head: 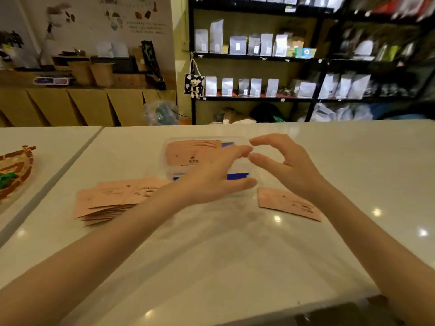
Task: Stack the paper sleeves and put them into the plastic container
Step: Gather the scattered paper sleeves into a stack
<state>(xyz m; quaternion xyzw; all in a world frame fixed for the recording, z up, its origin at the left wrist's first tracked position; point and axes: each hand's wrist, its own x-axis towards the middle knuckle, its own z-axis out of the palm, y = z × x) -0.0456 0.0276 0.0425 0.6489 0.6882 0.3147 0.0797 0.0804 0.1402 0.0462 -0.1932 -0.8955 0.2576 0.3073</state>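
Pink printed paper sleeves (pixel 110 198) are lying fanned at left, w/ one sleeve (pixel 288 203) at right. Clear plastic container (pixel 164 161) is holding a sleeve stack (pixel 188 151). Left hand (pixel 211 182) and right hand (pixel 286 165) are hovering spread over it, gripping nothing.

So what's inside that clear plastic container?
The plastic container holds pink paper sleeves, printed side up, and something blue shows past them. The left hand covers its near right part, so that stays unseen.
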